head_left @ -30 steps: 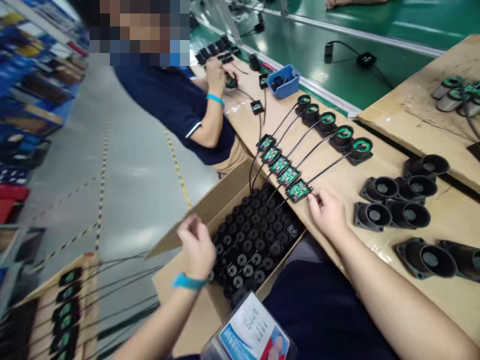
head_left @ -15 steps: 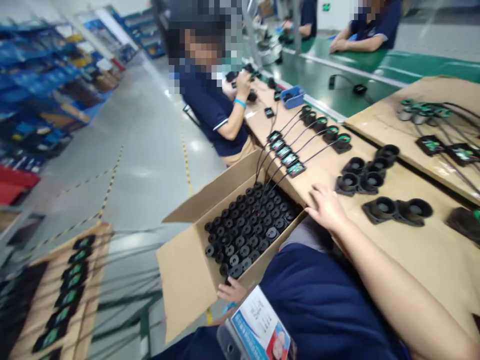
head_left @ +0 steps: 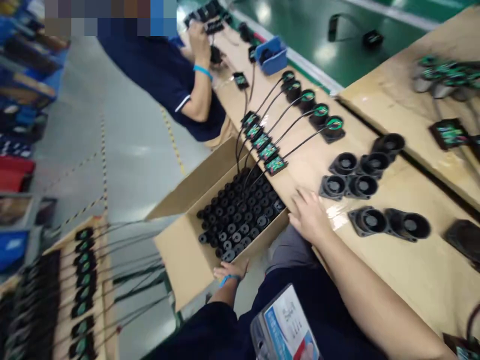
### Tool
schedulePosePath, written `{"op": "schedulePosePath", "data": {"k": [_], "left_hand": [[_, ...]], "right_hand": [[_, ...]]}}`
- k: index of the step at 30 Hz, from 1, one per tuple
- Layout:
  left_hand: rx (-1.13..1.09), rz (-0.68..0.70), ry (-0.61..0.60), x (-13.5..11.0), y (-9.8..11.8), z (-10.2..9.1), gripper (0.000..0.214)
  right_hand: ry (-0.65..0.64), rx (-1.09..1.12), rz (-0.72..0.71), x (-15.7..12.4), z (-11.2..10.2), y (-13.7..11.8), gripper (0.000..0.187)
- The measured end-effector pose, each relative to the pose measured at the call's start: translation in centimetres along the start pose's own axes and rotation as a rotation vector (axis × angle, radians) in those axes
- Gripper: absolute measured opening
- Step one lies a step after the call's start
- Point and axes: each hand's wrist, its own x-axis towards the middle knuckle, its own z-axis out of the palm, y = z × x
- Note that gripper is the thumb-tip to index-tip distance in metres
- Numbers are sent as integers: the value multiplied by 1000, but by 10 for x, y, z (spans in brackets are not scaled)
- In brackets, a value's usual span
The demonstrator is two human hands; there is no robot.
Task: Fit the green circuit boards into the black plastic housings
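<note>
A cardboard box [head_left: 210, 202] with raised flaps stands at the middle, against the worktable's edge. Rows of black round plastic parts [head_left: 234, 225] fill it. At the box's near lower corner is my left hand [head_left: 230, 271], a blue band at its wrist, fingers stretched out and touching the outside of the wall. My right hand [head_left: 309, 215] lies on the table edge beside the box's right corner. Its fingers are spread and it holds nothing. Black housings [head_left: 363, 185] stand to its right. Wired circuit boards in black cases [head_left: 264, 142] lie beyond the box.
Cables run from the cases to black cups with green boards [head_left: 320, 115]. Farther back stands a blue bin [head_left: 270, 55], and a co-worker's hand [head_left: 199, 42] works beside it. Another rack of wired boards [head_left: 84, 280] is at the left. The wooden worktable [head_left: 397, 270] extends right.
The view has shifted, so the co-worker and bin appear farther left and higher. My left hand shows more fully at the box's near corner. My right hand stays by the table edge.
</note>
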Motion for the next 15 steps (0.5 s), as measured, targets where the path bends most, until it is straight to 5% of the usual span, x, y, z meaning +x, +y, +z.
{"op": "schedulePosePath", "data": {"k": [4, 9, 15], "left_hand": [[60, -95, 331, 29, -85, 15, 94], [97, 77, 441, 74, -180, 32, 119], [343, 119, 530, 114, -226, 48, 138]], "right_hand": [[50, -140, 27, -16, -5, 3, 51], [121, -283, -18, -16, 8, 1, 52], [208, -411, 35, -31, 15, 3, 49]]}}
